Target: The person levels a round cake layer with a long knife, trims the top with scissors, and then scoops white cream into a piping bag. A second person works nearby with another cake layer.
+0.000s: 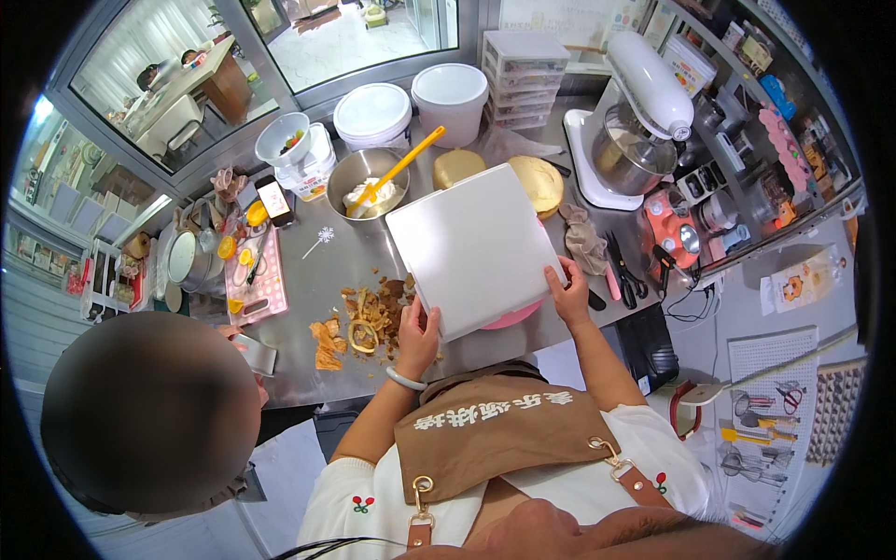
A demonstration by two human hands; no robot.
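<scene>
Both my hands hold a square white board or flat box (479, 252) over the steel worktop. My left hand (418, 336) grips its near left corner, the thumb on top. On the near right edge, my right hand (568, 290) pinches it between thumb and fingers. Under the board shows the rim of a pink round item (514, 316), mostly hidden. Brown cake scraps (374, 315) lie left of the board. Beyond its far edge sit two round yellow cake layers (458, 168) (537, 183), partly covered. A steel bowl (337, 183) holds white cream and a yellow spatula (413, 157).
At the right stand a white stand mixer (647, 84), black scissors (625, 269) and a crumpled cloth (584, 241). White lidded buckets (449, 94) line the back. Leftward are a pink cutting board (276, 280) with cut oranges, a phone (273, 199) and another person (150, 413).
</scene>
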